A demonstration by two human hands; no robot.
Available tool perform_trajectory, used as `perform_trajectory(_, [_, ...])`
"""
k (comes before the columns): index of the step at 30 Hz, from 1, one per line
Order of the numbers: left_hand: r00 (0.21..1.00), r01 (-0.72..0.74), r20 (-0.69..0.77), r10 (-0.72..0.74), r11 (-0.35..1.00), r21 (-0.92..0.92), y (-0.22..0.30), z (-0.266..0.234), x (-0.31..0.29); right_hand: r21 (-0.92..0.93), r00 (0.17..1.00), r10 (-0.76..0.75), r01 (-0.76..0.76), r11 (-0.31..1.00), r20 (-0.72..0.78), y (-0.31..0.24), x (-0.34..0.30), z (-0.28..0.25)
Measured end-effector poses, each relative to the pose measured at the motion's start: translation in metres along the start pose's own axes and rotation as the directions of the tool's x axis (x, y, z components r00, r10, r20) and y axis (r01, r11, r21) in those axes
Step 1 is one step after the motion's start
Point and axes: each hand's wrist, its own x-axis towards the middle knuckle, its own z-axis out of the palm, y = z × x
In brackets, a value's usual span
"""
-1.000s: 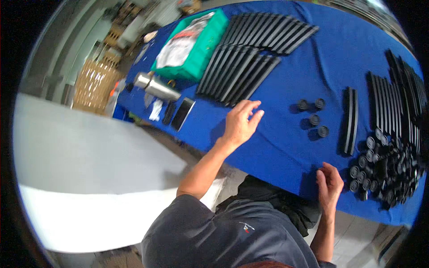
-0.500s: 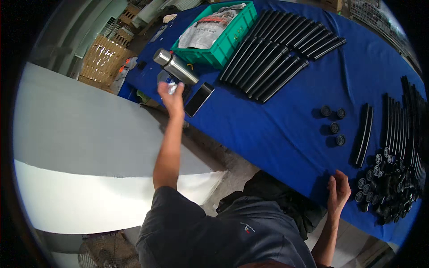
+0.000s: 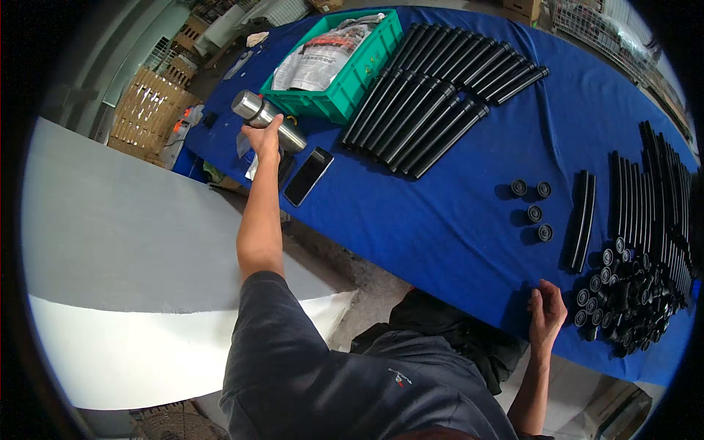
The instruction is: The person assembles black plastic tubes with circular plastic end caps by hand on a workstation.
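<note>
A silver metal vacuum flask (image 3: 284,133) lies on its side at the far left of the blue-covered table. My left hand (image 3: 264,139) reaches out to it and grips its middle, the thumb showing on top. Just below that hand, a small white crumpled piece (image 3: 251,167) sits by the table edge. A black smartphone (image 3: 308,176) lies to the right of my left wrist. At the table's near edge rests my right hand (image 3: 547,319), its fingers loosely bent and nothing visible in them. Beside it on the right is a heap of black round caps (image 3: 623,301).
A green crate (image 3: 359,81) holding newspaper stands behind the flask. Rows of black tubes (image 3: 433,103) fan out right of it. Several black caps (image 3: 534,213) stand apart mid-table, near two tubes (image 3: 583,220). More thin tubes (image 3: 634,198) lie at the far right.
My left hand has moved from the white crumpled piece to the flask and closed on it. The white piece now lies by the table edge. My right hand stays in about the same place.
</note>
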Motion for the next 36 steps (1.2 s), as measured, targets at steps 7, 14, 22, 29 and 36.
perform_trajectory(7, [0.994,-0.105,-0.027,0.102,0.983,-0.152,0.034,-0.016,-0.008,-0.008,1.000,-0.010,0.010,1.000,0.012,-0.007,0.002,0.001])
perform_trajectory(14, [0.957,-0.237,0.118,0.265,0.950,-0.205,0.098,-0.069,-0.082,0.053,0.998,-0.066,0.065,0.996,0.006,-0.007,0.003,0.003])
perform_trajectory(22, [0.939,-0.060,0.314,0.143,0.964,-0.259,0.097,-0.161,-0.260,0.096,0.792,-0.352,0.353,0.931,0.498,-0.137,0.006,0.059])
perform_trajectory(29, [0.836,0.149,0.546,-0.057,0.981,-0.125,0.070,-0.179,-0.374,0.181,0.330,-0.598,0.751,0.635,0.730,-0.225,-0.011,0.149])
perform_trajectory(36, [0.907,-0.072,0.422,-0.011,0.981,0.181,-0.004,-0.167,-0.409,-0.067,0.267,-0.524,0.927,0.369,0.809,-0.207,-0.050,0.210])
